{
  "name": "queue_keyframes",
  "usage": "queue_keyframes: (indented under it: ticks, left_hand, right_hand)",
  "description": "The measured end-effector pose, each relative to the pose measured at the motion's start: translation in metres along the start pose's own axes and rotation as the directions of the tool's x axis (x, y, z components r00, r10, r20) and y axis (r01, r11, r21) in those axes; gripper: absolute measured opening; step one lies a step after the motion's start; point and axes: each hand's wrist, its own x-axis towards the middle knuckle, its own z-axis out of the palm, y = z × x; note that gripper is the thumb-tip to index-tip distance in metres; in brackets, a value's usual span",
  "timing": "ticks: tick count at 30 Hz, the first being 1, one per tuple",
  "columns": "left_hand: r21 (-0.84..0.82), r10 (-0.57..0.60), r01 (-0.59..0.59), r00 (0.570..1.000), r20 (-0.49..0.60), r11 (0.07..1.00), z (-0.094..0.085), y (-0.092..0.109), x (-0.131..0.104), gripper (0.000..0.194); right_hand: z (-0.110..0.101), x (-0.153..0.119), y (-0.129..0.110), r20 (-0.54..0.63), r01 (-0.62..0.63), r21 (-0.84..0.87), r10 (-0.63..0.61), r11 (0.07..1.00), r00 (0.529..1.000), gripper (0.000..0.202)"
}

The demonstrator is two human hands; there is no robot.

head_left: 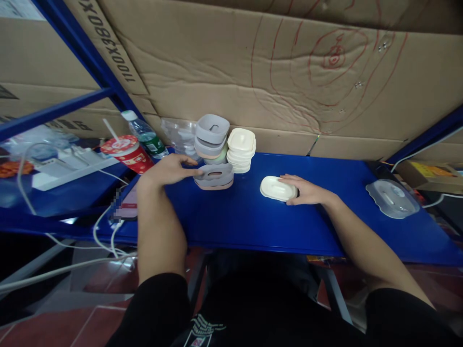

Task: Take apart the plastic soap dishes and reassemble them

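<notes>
Closest to you was your black shirt [275, 308], with pale print showing low on its front. Beyond it ran the front edge of the blue bench [231, 221]. By your left forearm lay a phone [129, 205], partly hidden by the arm, with white cables [114, 236] looping over the edge near it.

Your right hand [301, 190] held the right end of a cream oval dish [277, 188], thumb on the near side and fingers on the far side; the dish sat over the middle of the bench, well apart from the stacks. Off to the right lay a clear plastic lid [393, 198].

Your left hand [170, 169] was loosely spread, its fingertips at the left end of a grey oval box [214, 176] with a slot in its top. You could not tell whether they pressed on it or only brushed it.

Just behind that box stood a stack of grey containers [211, 132], and right beside it a stack of cream lids [241, 149]. Farther left were a red cup [128, 153] with a straw, a water bottle [146, 137] and a white power strip [72, 166]. Behind everything rose a cardboard wall [202, 62] marked with red rings.
</notes>
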Motion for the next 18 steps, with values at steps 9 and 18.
queue_keyframes:
  ticks: [9, 18]
  left_hand:
    - [0.126, 0.189, -0.151, 0.899, -0.394, 0.98, 0.017, 0.05, -0.011, 0.043]
    - [0.354, 0.5, -0.378, 0.781, -0.375, 0.856, 0.086, 0.088, -0.001, 0.034]
  right_hand:
    - [-0.009, 0.011, -0.006, -0.426, -0.074, 0.093, 0.107, 0.993, 0.898, 0.063]
    - [-0.011, 0.127, -0.049, -0.697, -0.181, 0.161, 0.241, 0.97, 0.675, 0.08]
